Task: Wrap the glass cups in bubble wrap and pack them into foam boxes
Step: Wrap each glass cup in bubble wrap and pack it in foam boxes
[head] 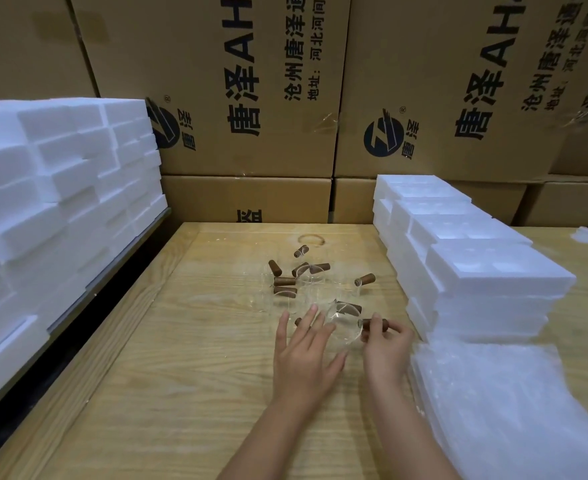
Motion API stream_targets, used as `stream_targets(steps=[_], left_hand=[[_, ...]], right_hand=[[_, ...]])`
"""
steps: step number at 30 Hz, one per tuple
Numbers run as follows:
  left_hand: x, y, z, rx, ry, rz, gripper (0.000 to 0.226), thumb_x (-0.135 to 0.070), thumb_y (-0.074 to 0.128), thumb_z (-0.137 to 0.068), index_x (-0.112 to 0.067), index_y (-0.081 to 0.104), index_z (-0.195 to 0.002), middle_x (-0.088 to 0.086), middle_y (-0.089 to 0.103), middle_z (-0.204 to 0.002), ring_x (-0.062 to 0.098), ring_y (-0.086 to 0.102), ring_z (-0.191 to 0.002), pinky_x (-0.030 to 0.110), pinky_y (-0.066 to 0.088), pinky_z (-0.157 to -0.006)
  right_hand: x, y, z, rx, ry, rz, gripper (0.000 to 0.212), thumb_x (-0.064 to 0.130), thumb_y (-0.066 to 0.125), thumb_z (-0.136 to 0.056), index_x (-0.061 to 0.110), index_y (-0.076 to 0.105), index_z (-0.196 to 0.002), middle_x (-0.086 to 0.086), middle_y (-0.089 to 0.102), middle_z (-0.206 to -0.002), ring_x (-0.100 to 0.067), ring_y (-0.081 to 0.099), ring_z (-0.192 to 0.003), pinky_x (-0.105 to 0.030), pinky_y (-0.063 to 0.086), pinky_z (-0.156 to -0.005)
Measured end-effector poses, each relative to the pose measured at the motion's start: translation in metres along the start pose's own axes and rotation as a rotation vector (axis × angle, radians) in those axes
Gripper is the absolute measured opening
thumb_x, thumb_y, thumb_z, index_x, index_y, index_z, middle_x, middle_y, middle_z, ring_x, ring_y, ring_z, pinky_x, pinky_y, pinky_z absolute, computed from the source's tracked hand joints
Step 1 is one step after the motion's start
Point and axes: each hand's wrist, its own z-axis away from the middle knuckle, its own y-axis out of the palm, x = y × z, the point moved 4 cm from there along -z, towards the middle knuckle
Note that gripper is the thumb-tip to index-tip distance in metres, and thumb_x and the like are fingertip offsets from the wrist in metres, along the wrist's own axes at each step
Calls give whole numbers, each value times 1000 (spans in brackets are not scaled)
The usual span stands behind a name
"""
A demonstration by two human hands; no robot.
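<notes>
Now, at the wooden table, I am picking one glass cup out of the cluster of glass cups standing and lying at the table's middle. The right hand pinches the cup's brown handle, fingers clamped on it. The left hand is spread flat, fingers apart and straight, their tips against the cup's clear body on the side away from the handle. The cup lies tilted between the two hands, just in front of the cluster; whether it has left the table I cannot tell.

By my reading this is the first step, taking a cup, with wrapping not yet begun. A stack of bubble wrap lies along the right edge, just beside the right wrist, and behind it a stack of foam boxes. A taller foam stack lines the left edge, with printed cardboard cartons beyond the far edge. Next the cup must go onto the bubble wrap, carried level, since thin glass held by a handle alone could swing and knock.
</notes>
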Motion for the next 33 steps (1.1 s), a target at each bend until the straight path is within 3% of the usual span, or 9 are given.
stream_targets(steps=[6,10,14,18,21,24,28,31,33], left_hand=[[4,-20,8,-93,-195,317,76,-36,81,-71,-11,42,-131,-4,54,-123,8,49,-119,16,37,-104],[8,-22,11,-63,-314,391,83,-24,88,-64,1,47,-132,2,50,-116,-8,45,-108,0,33,-95],[13,-16,12,-13,-308,418,72,-16,91,-60,0,59,-122,4,56,-110,-19,42,-109,3,34,-95],[16,-13,12,25,-361,490,69,-25,89,-64,-6,57,-122,0,65,-101,-3,57,-98,8,39,-93],[17,-13,12,13,-398,528,67,-38,80,-69,-12,53,-125,-4,64,-102,-2,57,-99,10,41,-94],[17,-12,12,10,-418,554,68,-22,82,-66,-22,47,-125,-14,55,-122,-11,49,-116,22,48,-96],[15,-10,12,14,-379,567,74,-8,86,-67,-33,45,-123,-15,54,-130,11,56,-122,37,54,-93],[14,-10,11,-5,-341,549,70,-6,86,-67,-27,50,-123,-14,56,-128,17,61,-117,27,51,-94],[13,-9,11,-9,-332,532,62,-3,86,-67,-14,57,-121,-6,60,-127,18,61,-116,31,52,-94]], right_hand=[[7,1,28,-36,-116,-240,16,23,57,-94,27,42,-89,3,69,-70,-7,67,-59,-16,48,-59],[-2,4,42,-4,-140,-324,15,18,56,-94,26,44,-92,0,70,-73,-11,67,-64,-17,50,-60],[-9,3,42,7,-155,-349,15,17,55,-95,25,43,-93,-4,68,-77,-8,65,-62,-15,49,-59],[-11,7,42,50,-196,-337,17,26,59,-91,28,43,-95,-7,67,-89,-4,66,-71,-12,49,-63],[-10,16,46,123,-190,-359,46,42,66,-72,26,38,-105,-3,62,-98,2,63,-80,-12,49,-69],[-14,24,48,163,-126,-358,77,57,68,-60,22,30,-117,2,60,-102,-8,66,-83,-21,50,-70],[-18,28,47,172,-21,-371,84,62,70,-56,21,33,-120,0,65,-99,-18,71,-77,-30,52,-68],[-19,29,48,180,34,-418,86,60,73,-53,18,36,-118,-5,66,-98,-18,71,-76,-33,53,-67],[-18,29,49,185,55,-422,88,57,76,-50,20,35,-119,-4,65,-99,-18,70,-80,-33,54,-72]])
